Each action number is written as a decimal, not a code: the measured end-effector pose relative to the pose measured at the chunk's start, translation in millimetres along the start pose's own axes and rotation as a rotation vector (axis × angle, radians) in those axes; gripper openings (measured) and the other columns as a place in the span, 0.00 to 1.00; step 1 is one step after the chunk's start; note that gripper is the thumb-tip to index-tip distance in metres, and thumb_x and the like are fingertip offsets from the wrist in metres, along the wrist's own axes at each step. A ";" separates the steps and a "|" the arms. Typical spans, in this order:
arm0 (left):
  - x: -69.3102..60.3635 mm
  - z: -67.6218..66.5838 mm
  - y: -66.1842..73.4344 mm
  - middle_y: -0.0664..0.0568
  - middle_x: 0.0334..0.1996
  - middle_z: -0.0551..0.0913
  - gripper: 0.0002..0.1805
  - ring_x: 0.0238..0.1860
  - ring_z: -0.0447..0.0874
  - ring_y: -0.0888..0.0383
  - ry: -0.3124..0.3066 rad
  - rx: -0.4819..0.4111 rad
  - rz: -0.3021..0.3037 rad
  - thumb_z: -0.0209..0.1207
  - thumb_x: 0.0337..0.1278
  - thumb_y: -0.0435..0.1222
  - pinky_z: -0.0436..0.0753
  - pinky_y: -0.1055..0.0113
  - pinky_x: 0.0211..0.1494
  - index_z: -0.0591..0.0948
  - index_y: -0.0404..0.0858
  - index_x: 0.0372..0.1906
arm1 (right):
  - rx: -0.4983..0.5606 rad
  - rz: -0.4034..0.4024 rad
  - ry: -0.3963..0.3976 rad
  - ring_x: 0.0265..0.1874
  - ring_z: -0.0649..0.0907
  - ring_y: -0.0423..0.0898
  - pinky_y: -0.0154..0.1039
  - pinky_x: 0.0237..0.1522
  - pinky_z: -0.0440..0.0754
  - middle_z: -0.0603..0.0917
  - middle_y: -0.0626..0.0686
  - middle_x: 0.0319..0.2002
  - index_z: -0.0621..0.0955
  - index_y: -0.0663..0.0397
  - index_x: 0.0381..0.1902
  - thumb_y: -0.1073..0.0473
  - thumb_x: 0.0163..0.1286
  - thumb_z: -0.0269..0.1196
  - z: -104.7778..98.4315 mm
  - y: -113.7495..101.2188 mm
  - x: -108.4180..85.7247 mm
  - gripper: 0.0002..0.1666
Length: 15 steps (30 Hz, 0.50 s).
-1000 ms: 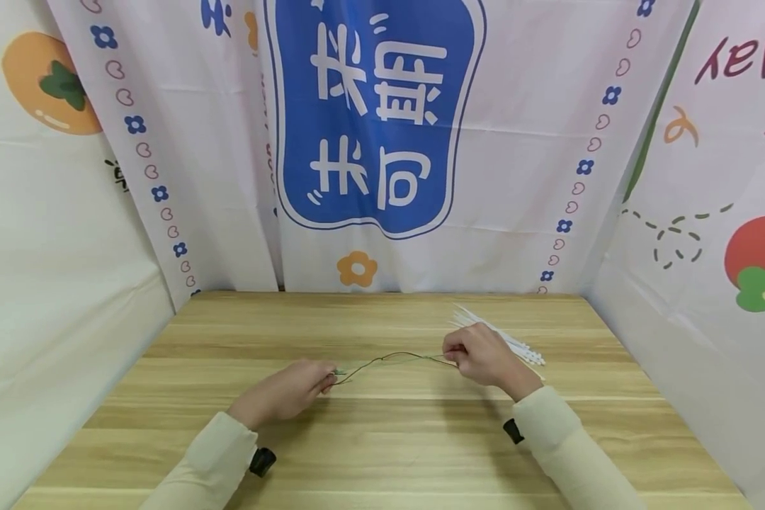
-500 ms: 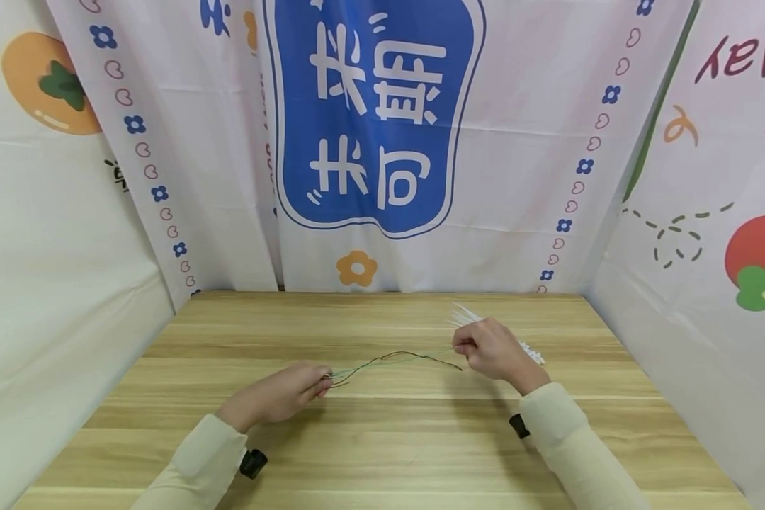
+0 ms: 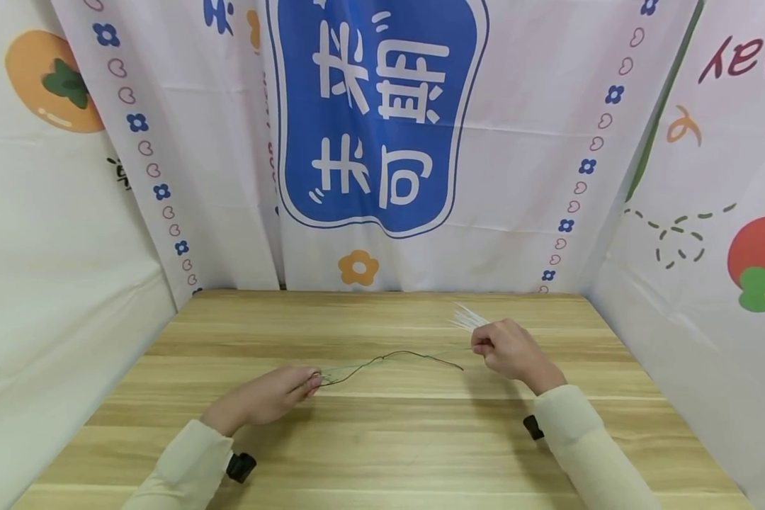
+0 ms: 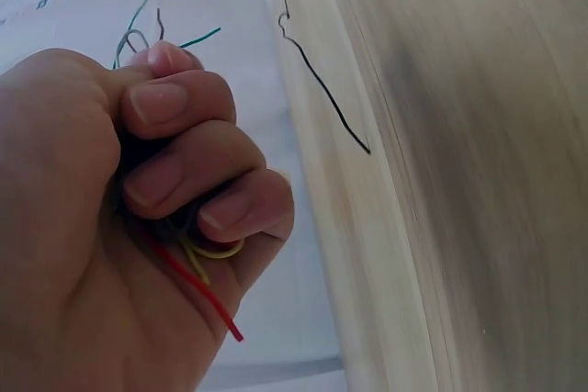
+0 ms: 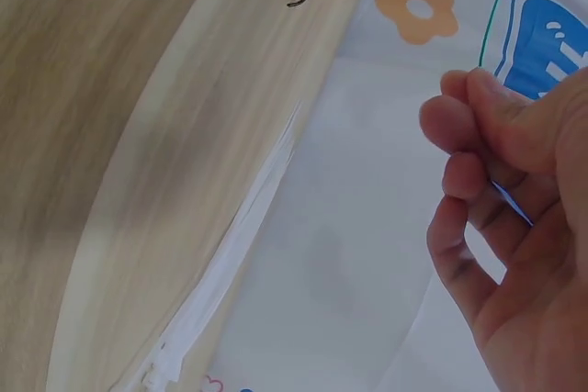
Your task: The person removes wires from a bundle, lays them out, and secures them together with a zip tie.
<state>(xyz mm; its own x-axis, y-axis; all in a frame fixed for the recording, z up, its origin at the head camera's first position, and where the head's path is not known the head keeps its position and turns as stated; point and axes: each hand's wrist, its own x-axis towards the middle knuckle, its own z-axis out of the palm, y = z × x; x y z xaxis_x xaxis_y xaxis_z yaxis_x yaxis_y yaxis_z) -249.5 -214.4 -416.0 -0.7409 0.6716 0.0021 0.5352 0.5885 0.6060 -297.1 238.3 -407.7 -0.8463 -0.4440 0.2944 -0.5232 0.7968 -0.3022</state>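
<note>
My left hand grips a small bundle of thin wires; in the left wrist view its fingers curl over them. A red wire and a yellow wire stick out below the little finger. My right hand pinches a green wire between thumb and fingertips. This wire runs fairly straight across to the left hand. On the table lies a wavy black wire, its right end loose and apart from the right hand. The wires inside the left fist are mostly hidden.
White cable ties lie in a pile behind the right hand, which covers part of them. The wooden table is bounded by printed cloth at the back and both sides.
My right hand has moved to the right with the green wire, while my left hand has shifted left. The green wire between them has become straighter. The black wire's right end stays on the table.
</note>
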 end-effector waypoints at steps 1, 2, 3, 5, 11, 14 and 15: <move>0.2 -0.3 -0.6 0.61 0.25 0.68 0.21 0.26 0.62 0.69 0.003 0.001 -0.003 0.43 0.88 0.43 0.70 0.70 0.33 0.74 0.36 0.34 | -0.003 -0.002 0.002 0.20 0.71 0.37 0.35 0.29 0.72 0.81 0.41 0.22 0.88 0.48 0.29 0.67 0.70 0.67 0.0 -0.3 0.4 0.11; 0.3 -0.6 -1.1 0.61 0.25 0.68 0.21 0.26 0.63 0.69 0.011 0.010 -0.004 0.43 0.88 0.43 0.70 0.70 0.33 0.74 0.36 0.34 | -0.006 0.000 0.005 0.20 0.71 0.37 0.35 0.29 0.72 0.81 0.41 0.22 0.88 0.48 0.29 0.67 0.70 0.67 0.2 -0.2 0.7 0.11; 0.5 -0.8 -1.7 0.61 0.25 0.68 0.21 0.26 0.63 0.69 0.018 0.018 -0.005 0.42 0.88 0.43 0.70 0.70 0.33 0.74 0.37 0.33 | -0.006 0.002 0.010 0.20 0.72 0.37 0.35 0.29 0.72 0.81 0.41 0.22 0.88 0.48 0.29 0.67 0.70 0.67 0.4 -0.1 0.9 0.11; 0.9 -1.2 -2.0 0.61 0.26 0.69 0.22 0.27 0.64 0.69 0.026 0.028 -0.006 0.42 0.88 0.43 0.70 0.70 0.34 0.75 0.38 0.34 | 0.001 0.008 0.010 0.20 0.72 0.37 0.35 0.29 0.73 0.81 0.41 0.22 0.88 0.48 0.29 0.67 0.70 0.67 0.8 0.0 1.2 0.10; 0.7 -2.4 -2.4 0.57 0.28 0.73 0.20 0.30 0.67 0.67 0.047 0.062 -0.028 0.41 0.88 0.44 0.73 0.68 0.37 0.80 0.39 0.43 | 0.015 0.000 -0.003 0.20 0.72 0.37 0.34 0.28 0.72 0.79 0.41 0.21 0.87 0.50 0.28 0.68 0.69 0.67 2.6 -1.4 0.5 0.10; 0.5 -2.1 -3.7 0.59 0.29 0.71 0.20 0.30 0.67 0.67 0.061 0.060 -0.031 0.40 0.88 0.45 0.73 0.67 0.38 0.81 0.40 0.51 | 0.017 -0.005 -0.008 0.21 0.72 0.37 0.34 0.28 0.71 0.78 0.41 0.21 0.87 0.50 0.27 0.68 0.68 0.67 4.0 -2.6 -0.2 0.10; 0.4 -1.8 -4.2 0.59 0.29 0.71 0.20 0.30 0.67 0.67 0.064 0.058 -0.026 0.41 0.88 0.45 0.73 0.67 0.39 0.81 0.40 0.53 | 0.018 -0.007 -0.009 0.21 0.72 0.37 0.34 0.28 0.71 0.78 0.41 0.21 0.87 0.50 0.27 0.68 0.68 0.67 4.7 -2.8 -0.4 0.10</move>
<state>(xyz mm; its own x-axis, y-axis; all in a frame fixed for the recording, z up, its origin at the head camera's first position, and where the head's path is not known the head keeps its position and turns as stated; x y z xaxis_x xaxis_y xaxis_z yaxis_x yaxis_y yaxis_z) -252.8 -217.4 -417.2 -0.7782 0.6268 0.0386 0.5367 0.6319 0.5591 -295.7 234.3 -411.2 -0.8436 -0.4531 0.2881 -0.5304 0.7864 -0.3166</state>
